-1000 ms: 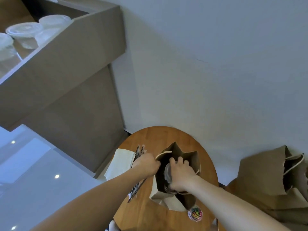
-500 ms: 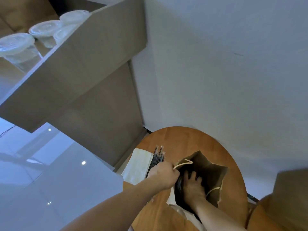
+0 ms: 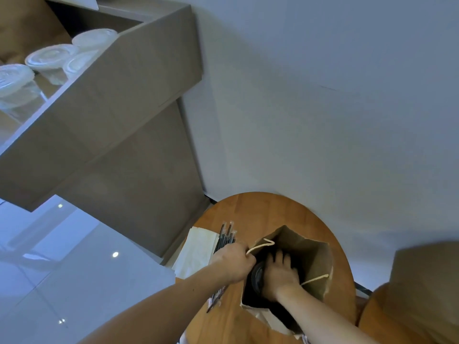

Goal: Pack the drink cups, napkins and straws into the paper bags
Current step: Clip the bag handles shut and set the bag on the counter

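The drink cup [image 3: 257,275] now sits deep inside the paper bag [image 3: 310,259], where a second ago it was only at the mouth — one cup is as good as packed. The right hand [image 3: 280,273] lies over it; whether the fingers grip or merely rest, I cannot tell. The left hand [image 3: 236,263] pinches the bag's rim open. Straws [image 3: 224,238] and napkins [image 3: 198,252] wait beside it on the worktop [image 3: 260,209].

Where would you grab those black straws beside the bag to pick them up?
Probably at the far ends of the thin black straws, which stick out beyond the left hand. Come from above, fingers pinching across the bundle: they lie flat on the round wooden table, their middle under that hand.
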